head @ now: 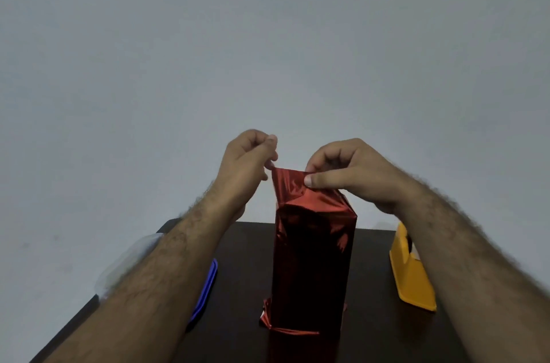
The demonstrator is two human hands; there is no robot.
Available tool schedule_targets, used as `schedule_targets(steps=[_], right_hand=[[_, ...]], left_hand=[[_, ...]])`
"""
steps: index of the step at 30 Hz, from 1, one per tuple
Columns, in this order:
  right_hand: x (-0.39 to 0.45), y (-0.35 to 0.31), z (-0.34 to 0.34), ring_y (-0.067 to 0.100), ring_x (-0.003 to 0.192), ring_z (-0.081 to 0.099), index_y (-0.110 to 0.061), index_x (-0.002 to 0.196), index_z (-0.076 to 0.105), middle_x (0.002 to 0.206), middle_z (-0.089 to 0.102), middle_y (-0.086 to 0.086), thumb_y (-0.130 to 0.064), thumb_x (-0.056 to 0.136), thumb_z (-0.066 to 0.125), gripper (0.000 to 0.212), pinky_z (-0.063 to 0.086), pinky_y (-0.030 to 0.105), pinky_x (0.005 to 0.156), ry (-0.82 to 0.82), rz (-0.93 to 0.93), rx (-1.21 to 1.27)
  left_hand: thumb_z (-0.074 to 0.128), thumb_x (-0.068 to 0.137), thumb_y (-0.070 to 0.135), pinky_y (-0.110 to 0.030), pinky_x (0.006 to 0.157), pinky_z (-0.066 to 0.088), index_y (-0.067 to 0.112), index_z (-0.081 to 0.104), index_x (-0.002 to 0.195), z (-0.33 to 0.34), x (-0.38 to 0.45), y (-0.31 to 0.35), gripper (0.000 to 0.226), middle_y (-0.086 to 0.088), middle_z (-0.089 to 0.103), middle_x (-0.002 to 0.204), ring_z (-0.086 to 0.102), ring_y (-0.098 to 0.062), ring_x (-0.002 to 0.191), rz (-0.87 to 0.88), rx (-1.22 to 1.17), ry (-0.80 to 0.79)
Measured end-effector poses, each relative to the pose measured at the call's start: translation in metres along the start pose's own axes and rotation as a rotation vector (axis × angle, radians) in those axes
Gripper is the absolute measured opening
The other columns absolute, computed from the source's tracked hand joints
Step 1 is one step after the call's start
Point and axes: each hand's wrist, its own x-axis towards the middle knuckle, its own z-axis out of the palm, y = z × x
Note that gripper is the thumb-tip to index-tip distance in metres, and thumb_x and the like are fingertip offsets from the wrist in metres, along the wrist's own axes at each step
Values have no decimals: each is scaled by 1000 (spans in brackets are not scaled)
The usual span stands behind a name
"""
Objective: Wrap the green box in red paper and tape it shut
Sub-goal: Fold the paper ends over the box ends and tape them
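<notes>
Nearest you, the table [238, 333] carries the box [312, 267], upright and fully covered in red paper [297, 184], between your forearms. Your right hand [351, 175] pinches the paper's loose top flap from the right; your left hand [247, 166] pinches its left corner. A yellow dispenser [412, 279] stands right, a blue lid [206, 291] left.

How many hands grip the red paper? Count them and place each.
2: the left hand pinches the red paper flap's left corner, the right hand its right corner.
</notes>
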Motion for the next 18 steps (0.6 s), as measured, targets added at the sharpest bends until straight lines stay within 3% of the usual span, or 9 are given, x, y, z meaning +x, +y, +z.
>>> schedule_targets(steps=[2, 4, 6, 9, 14, 18], right_hand=[[4, -8, -7, 24, 75, 62, -5, 91, 80, 80, 69, 20, -7, 81, 88, 13, 49, 36, 75, -49, 56, -65], [5, -10, -12, 21, 72, 62, -7, 92, 80, 76, 67, 18, -7, 79, 90, 16, 49, 29, 73, -42, 84, -70], [4, -8, -13, 20, 71, 61, -8, 93, 80, 75, 66, 18, -7, 77, 91, 19, 50, 26, 73, -7, 108, -36], [1, 3, -11, 18, 68, 62, -8, 94, 79, 72, 68, 13, -7, 76, 92, 22, 51, 24, 68, 111, 102, 42], [-1, 11, 0, 18, 67, 67, -7, 89, 79, 72, 72, 15, -6, 73, 94, 22, 54, 29, 70, 233, 50, 87], [-3, 11, 0, 18, 66, 67, -6, 87, 78, 72, 73, 15, -6, 71, 95, 23, 54, 31, 71, 275, 37, 126]], left_hand=[[66, 99, 23, -33, 58, 40, -1, 53, 77, -5, -2, 14, 36, -15, 51, 71, 45, -24, 62, 95, -15, -2], [70, 90, 24, -27, 53, 35, 1, 49, 66, -11, -7, 28, 40, -13, 43, 62, 37, -21, 56, 160, 31, -72], [75, 84, 25, -27, 51, 38, 6, 55, 62, -15, -11, 39, 35, -9, 49, 55, 43, -18, 50, 185, 192, -195], [85, 79, 33, -39, 55, 49, 12, 70, 69, -14, -14, 49, 27, -8, 69, 61, 64, -23, 55, 150, 507, -404], [100, 66, 44, -33, 54, 49, 18, 73, 72, -3, -18, 47, 38, 2, 71, 62, 62, -8, 54, 87, 775, -400], [103, 62, 30, -42, 60, 54, 19, 74, 77, -3, -16, 37, 35, -5, 74, 73, 63, -14, 61, 20, 706, -376]])
